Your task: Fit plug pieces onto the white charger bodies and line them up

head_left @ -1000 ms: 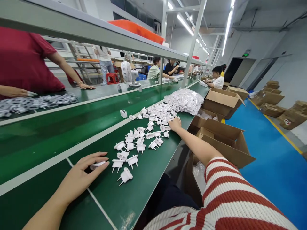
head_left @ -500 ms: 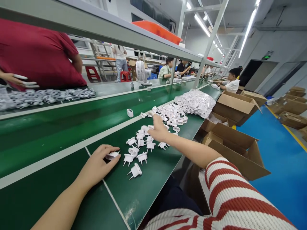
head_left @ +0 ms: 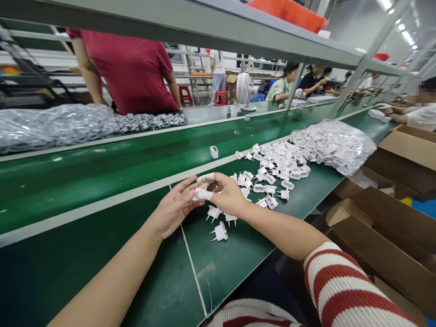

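Note:
My left hand (head_left: 175,206) and my right hand (head_left: 227,194) meet above the green belt (head_left: 102,181), both pinching small white plastic plug parts (head_left: 199,194) between them. White finger cots cover my right fingertips. Just below my hands lie loose white two-pin plug parts (head_left: 220,232). A spread of the same parts (head_left: 275,172) runs to the right, up to a clear bag full of them (head_left: 335,144). My right sleeve is red and white striped.
Open cardboard boxes (head_left: 391,227) stand at the right beside the belt. A single white part (head_left: 214,151) sits on the belt's middle lane. Across the belt, a person in a red shirt (head_left: 129,72) stands behind bagged parts (head_left: 61,127). A small fan (head_left: 244,93) and seated workers are farther back.
My right hand came back from the far pile to meet my left hand, which lifted off the belt with its part. My head turned left and down.

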`<state>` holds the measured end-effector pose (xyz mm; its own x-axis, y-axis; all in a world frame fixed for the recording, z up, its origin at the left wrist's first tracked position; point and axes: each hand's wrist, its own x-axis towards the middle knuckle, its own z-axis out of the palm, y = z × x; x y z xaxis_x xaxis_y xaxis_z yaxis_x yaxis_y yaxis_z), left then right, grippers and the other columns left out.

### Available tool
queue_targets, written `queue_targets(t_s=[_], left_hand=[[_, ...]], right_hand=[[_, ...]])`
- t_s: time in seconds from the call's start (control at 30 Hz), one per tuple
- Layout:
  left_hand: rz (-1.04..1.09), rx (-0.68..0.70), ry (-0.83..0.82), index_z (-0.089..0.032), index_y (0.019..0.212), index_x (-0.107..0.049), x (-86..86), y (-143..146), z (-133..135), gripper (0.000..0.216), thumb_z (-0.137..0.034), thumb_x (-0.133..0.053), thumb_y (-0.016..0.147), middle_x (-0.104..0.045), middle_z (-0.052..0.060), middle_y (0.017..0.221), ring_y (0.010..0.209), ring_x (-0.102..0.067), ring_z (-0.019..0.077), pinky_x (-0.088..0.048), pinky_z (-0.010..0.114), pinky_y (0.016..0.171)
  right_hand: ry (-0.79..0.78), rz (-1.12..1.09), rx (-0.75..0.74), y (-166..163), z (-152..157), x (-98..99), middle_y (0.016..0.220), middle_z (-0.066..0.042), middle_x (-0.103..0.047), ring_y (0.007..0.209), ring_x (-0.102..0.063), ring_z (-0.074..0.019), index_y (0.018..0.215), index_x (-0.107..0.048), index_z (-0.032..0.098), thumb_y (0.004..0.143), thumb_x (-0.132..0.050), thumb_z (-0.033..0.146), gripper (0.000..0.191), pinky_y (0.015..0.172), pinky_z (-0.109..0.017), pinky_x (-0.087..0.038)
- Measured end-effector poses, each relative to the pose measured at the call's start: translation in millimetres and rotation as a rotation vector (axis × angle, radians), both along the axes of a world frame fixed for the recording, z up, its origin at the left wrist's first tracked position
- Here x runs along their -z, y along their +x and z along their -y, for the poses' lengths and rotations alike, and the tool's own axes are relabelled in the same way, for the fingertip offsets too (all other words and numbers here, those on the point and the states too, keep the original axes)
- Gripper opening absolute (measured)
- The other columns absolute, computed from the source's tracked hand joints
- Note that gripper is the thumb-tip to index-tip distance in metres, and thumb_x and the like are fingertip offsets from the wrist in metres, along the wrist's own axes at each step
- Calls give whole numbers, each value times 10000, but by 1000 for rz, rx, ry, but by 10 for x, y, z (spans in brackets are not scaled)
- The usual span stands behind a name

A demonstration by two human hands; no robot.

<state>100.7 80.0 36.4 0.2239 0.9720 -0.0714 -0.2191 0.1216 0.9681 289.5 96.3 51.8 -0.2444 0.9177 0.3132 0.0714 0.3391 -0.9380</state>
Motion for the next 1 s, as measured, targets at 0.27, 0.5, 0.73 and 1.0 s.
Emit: queue_targets(t_s=[0.27, 0.5, 0.73, 1.0], left_hand=[[-298, -264, -42, -164, 1190, -695, -175, -72, -814, 668, -668, -746, 755, -695, 170, 1367, 1262, -670, 341, -610, 412, 941], [-629, -544, 8, -136, 1289, -621, -101, 339, -1830, 826, -472, -963, 616, -582, 229, 1484, 1379, -560, 389, -473, 464, 1123], [-783, -589, 98, -143, 1142, -728, 227, 658, -2076, 387, -357, -795, 827, -737, 167, 1236, 1192, -671, 356, -509, 415, 1041], [-775, -641, 227, -143, 1216, -711, 183, 471, -1328, 405, -391, -614, 911, -753, 108, 1197, 1086, -682, 279, -532, 370, 982]], right_hand=[[181, -28, 38, 48, 149, -14, 994, -22, -654, 896, -673, -163, 996, -763, 244, 895, -777, 404, 190, 795, -302, -592], [585, 352, -1, 63, 230, 106, 941, -85, -689, 903, -607, -245, 986, -664, 204, 858, -574, 120, 178, 799, -369, -518], [659, 478, 4, 45, 244, 154, 948, -76, -683, 814, -636, -217, 1114, -672, 201, 956, -542, 202, 205, 715, -322, -522], [523, 326, 58, 79, 203, 94, 997, -72, -673, 825, -662, -196, 1098, -656, 202, 976, -517, 214, 185, 702, -303, -534]])
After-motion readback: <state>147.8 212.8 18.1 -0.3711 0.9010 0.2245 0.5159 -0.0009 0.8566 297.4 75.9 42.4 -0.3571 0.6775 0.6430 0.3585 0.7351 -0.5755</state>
